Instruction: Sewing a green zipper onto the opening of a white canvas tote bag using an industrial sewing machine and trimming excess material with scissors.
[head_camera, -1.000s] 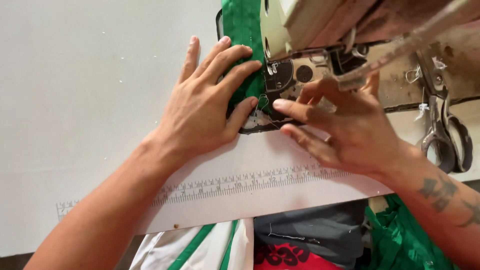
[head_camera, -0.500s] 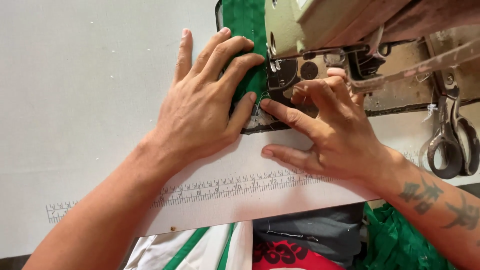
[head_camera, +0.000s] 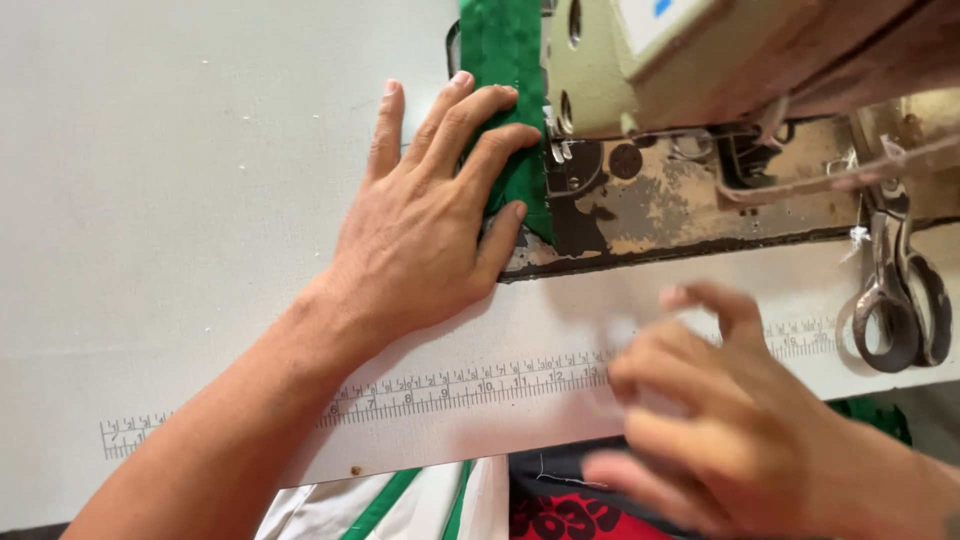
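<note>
Fabric (head_camera: 505, 60), a green strip, runs from twelve o'clock down beside the sewing machine (head_camera: 700, 60), pinned flat under your left hand (head_camera: 430, 220), fingers spread, gripping nothing. Your right hand (head_camera: 720, 440), blurred at five o'clock, hovers loosely curled, holding nothing visible. Scissors (head_camera: 900, 290) lie at three o'clock; a measuring tape (head_camera: 450, 385) crosses the table.

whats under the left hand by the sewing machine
The left hand lies flat with its fingers on a strip of green fabric and its palm on the white table. The part of the fabric beneath the fingers is covered.
</note>
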